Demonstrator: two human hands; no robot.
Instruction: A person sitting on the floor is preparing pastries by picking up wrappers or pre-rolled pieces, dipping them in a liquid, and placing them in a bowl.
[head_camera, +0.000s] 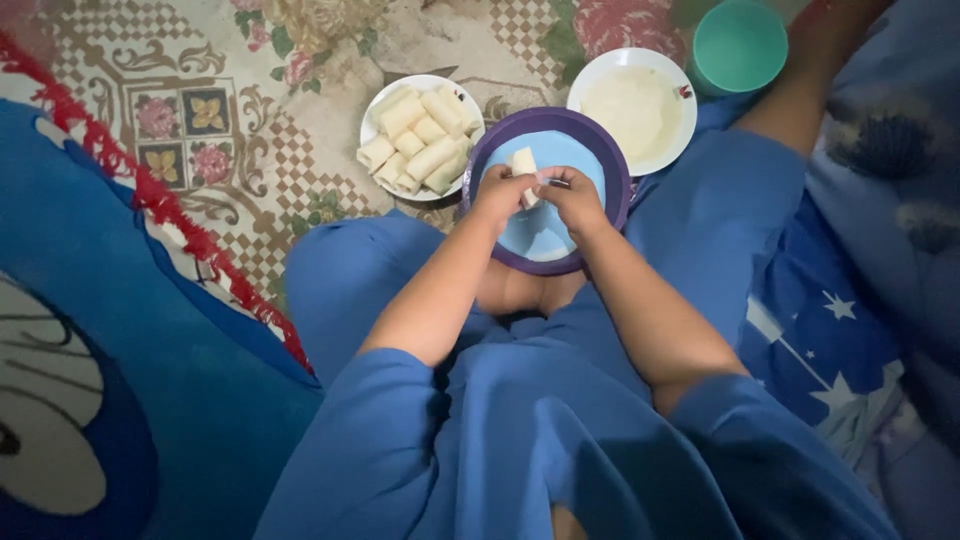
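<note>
Plate of rolls (420, 135) and white bowl (634, 108) beside purple plate (600, 140).

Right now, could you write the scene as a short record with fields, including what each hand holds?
left hand: holds one end of a pale rolled wrapper
right hand: pinches the same roll from the other side
work surface: purple plate on the lap
finished pieces: white plate with stacked pale rolls, on the patterned mat
other dishes: white plate of pale filling; green bowl
</note>
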